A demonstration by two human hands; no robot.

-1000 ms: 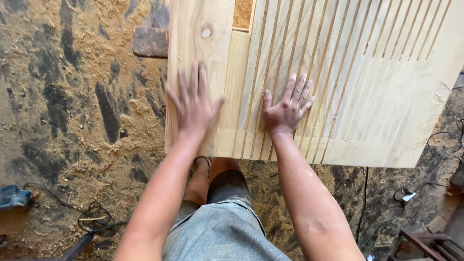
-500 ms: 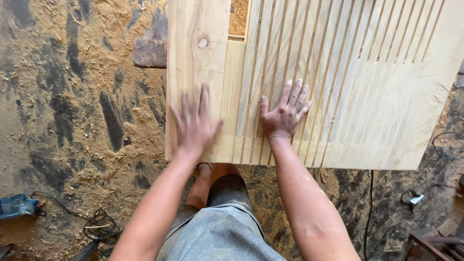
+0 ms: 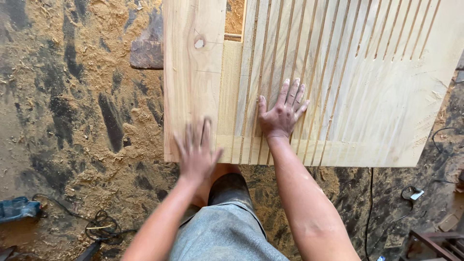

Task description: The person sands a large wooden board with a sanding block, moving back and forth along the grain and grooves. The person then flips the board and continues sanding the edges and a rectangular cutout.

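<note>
A pale wooden panel (image 3: 386, 111) of many thin vertical slats lies flat in front of me, with a wide plank (image 3: 193, 77) bearing a round knot along its left side. My right hand (image 3: 282, 113) rests flat on the slats, fingers spread. Blurred with motion, my left hand (image 3: 195, 152) hovers with fingers apart over the plank's near end, close to the panel's bottom edge. Neither hand holds anything.
Sawdust covers the dark ground (image 3: 72, 121) all around. A blue power tool (image 3: 17, 209) with a coiled black cable (image 3: 104, 227) lies at the lower left. More cable (image 3: 411, 208) and a dark frame (image 3: 437, 244) sit lower right. A dark wood block (image 3: 146, 52) lies left of the plank.
My left hand has slid down the plank toward its near edge. My right hand has stayed flat on the slats.
</note>
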